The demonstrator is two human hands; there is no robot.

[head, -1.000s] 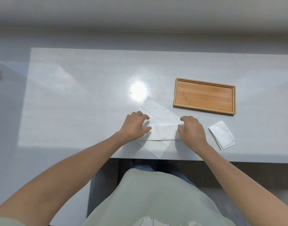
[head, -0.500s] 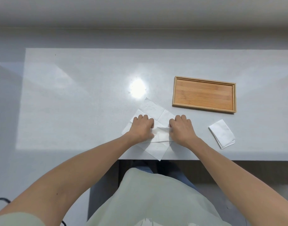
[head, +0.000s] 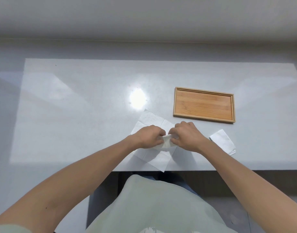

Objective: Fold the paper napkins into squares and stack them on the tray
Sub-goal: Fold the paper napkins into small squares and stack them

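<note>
**Both hands pinch a half-folded napkin at lower centre, tray waiting up and to the right**

Just below the middle of the frame, the left hand (head: pixel 148 137) and the right hand (head: pixel 186 136) meet over a small folded napkin (head: pixel 167 142), each with fingers curled in and pinching one end of it. The piece between them is narrow, its long axis running left to right across the frame, from one hand to the other. It sits on top of an unfolded napkin (head: pixel 158 157) that lies spread flat and turned like a diamond, one corner reaching the near table edge at lower centre and another pointing toward the glare spot above.

The wooden tray (head: pixel 175 101) lies up and to the right of the hands, well apart from them, its long axis also roughly left to right. Nothing lies in it. A stack of folded napkins (head: pixel 222 141) rests on the table (head: pixel 77 106) at centre right, below the tray and just beside the right wrist.

The fold looks close to finished, probably one closing of the two ends away from a square, though the fingers hide the crease itself, so how many layers are there I cannot tell. What the next move turns on is that the tray lies to the right: the right hand is clearly the nearer one, and a carry from here would go up and rightward, passing above the folded stack rather than over it.
</note>
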